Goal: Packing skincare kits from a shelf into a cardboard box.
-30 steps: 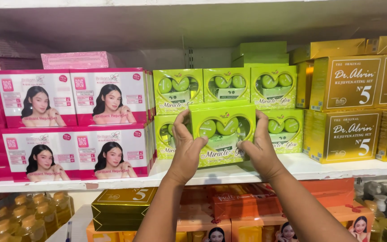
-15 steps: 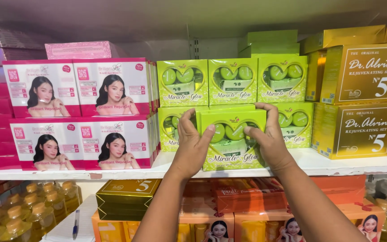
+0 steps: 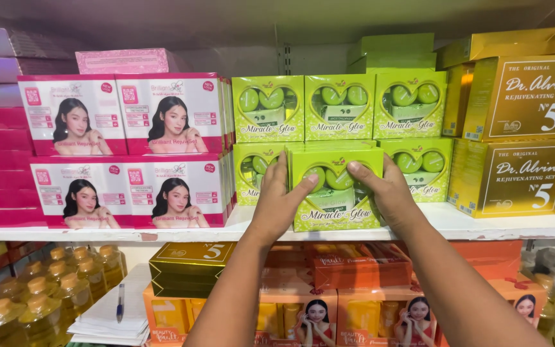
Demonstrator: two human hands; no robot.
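Note:
A lime-green box (image 3: pixel 336 205) with a heart-shaped window stands at the front of the white shelf (image 3: pixel 483 226), in the middle of the lower row. My left hand (image 3: pixel 279 204) grips its left side, thumb across the front. My right hand (image 3: pixel 387 191) grips its right side, fingers over the top corner. Matching green boxes (image 3: pixel 340 106) are stacked behind and above it.
Pink and white boxes (image 3: pixel 130 154) with a portrait stand to the left, gold boxes (image 3: pixel 521 135) to the right. Below the shelf are orange boxes (image 3: pixel 354 302), a gold box (image 3: pixel 191 265), yellow bottles (image 3: pixel 27 295), and a pen (image 3: pixel 120 302) on papers.
The green box has come down onto the shelf front and slightly forward, both hands still on its sides. The view has shifted a little.

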